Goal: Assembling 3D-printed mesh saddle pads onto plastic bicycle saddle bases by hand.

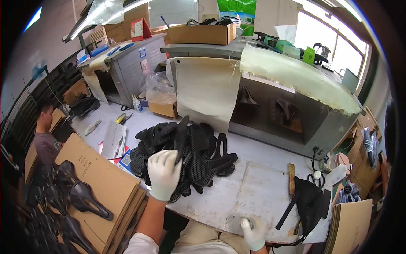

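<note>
A heap of black mesh saddle-shaped pads (190, 154) lies in the middle of a pale grey worktable (262, 190), well back from its near edge. The left hand (164, 173), in a white glove, rests flat on the near left side of the heap with fingers spread over the mesh, clamping nothing. The right hand (253, 232), also white-gloved, sits at the table's near edge, fingers curled down against the surface; whether it pinches anything cannot be told. To the right lies a black bicycle saddle (311, 203) beside a wooden-handled tool (291, 175). On the left, a stack of brown cardboard sheets (101, 186) carries 1 glossy black saddle shell (86, 199). Behind the heap a cream cloth (207, 91) hangs over a grey metal bench (304, 127). A seated person (44, 135) works at far left.
</note>
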Available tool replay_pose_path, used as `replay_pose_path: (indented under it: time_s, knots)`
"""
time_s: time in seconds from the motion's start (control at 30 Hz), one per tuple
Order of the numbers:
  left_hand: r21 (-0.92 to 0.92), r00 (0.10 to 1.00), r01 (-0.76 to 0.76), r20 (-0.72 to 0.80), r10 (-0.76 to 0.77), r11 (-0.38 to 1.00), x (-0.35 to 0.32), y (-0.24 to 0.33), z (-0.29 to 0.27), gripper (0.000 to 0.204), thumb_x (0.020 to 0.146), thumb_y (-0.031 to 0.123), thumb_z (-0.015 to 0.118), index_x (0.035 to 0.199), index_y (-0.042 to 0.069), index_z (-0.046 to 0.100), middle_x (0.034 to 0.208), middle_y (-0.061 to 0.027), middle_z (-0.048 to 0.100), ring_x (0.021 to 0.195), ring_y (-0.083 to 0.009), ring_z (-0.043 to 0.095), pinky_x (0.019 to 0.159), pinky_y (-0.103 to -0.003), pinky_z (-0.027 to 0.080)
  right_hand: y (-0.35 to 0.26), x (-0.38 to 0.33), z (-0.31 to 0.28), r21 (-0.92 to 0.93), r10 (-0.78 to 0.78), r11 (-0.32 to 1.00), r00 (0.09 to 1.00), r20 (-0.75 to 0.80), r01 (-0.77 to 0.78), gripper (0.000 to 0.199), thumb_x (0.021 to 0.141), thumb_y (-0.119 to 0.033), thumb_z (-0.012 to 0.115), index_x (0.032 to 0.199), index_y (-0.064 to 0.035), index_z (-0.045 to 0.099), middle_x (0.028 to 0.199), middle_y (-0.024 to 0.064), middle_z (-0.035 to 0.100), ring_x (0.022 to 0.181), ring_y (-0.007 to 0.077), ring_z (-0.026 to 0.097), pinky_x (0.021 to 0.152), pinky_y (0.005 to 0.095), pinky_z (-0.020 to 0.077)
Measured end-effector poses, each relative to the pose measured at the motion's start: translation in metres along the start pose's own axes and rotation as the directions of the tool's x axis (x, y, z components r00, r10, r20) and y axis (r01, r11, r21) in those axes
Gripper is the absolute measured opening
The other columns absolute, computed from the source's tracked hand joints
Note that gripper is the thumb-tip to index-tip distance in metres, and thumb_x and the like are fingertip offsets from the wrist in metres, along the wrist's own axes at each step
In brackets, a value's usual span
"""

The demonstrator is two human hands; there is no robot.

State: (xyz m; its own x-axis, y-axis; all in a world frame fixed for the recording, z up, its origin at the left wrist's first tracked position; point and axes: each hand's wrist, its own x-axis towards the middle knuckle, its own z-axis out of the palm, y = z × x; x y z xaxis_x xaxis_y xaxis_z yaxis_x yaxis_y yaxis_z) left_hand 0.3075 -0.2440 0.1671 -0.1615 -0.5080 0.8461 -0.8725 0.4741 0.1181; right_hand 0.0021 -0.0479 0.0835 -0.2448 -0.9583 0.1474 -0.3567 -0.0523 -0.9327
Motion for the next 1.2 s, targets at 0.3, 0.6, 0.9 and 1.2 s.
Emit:
replay_pose_path:
  time_s: [0.3,0.6,0.9,1.2]
  knots:
    - [-0.657,0.739,-0.078,0.467,0.486,0.750,-0.032,0.142,0.004,0.044,0.081,0.026,0.080,0.120,0.006,0.072,0.120,-0.0118,0.070,0.109,-0.0292,0.068,0.094,-0.046,0.054,0.008,0.040,0.000,0.746,0.333,0.270,0.786,0.520,-0.608,0.053,0.101,-0.012,0.064,0.149,0.0044,0.047,0.125,0.0157,0.066,0.112,0.0306,0.070,0.093,0.0487,0.0632]
    - [-0.552,0.877,-0.066,0.365,0.312,0.831,0.098,0.223,0.231,0.024,0.094,0.029,0.069,0.101,0.006,0.069,0.095,-0.0161,0.067,0.094,-0.0372,0.068,0.083,-0.049,0.057,0.043,0.010,-0.121,0.510,0.507,0.707,0.854,0.117,-0.489,0.045,0.098,-0.015,0.071,0.135,0.0089,0.060,0.107,0.0125,0.072,0.085,0.0210,0.071,0.081,0.0356,0.0605]
    - [-0.122,0.707,0.113,0.707,0.007,0.986,0.187,0.290,0.409,0.061,0.095,0.043,0.066,0.138,0.001,0.055,0.128,-0.0207,0.067,0.118,-0.0392,0.068,0.091,-0.052,0.059,0.022,-0.019,-0.117,0.652,0.571,0.626,0.821,-0.011,-0.427,0.034,0.100,-0.006,0.071,0.131,0.0038,0.064,0.109,0.0059,0.069,0.092,0.0142,0.066,0.082,0.0289,0.0543]
    - [-0.421,0.897,0.137,0.437,0.069,0.897,0.143,0.272,0.284,0.066,0.088,0.036,0.067,0.140,0.000,0.048,0.113,-0.0247,0.064,0.089,-0.0424,0.072,0.072,-0.053,0.060,0.043,-0.024,-0.162,0.490,0.319,0.871,0.787,-0.528,-0.024,0.029,0.108,-0.023,0.059,0.121,0.0016,0.065,0.090,0.0106,0.069,0.061,0.0189,0.065,0.055,0.0315,0.0542]
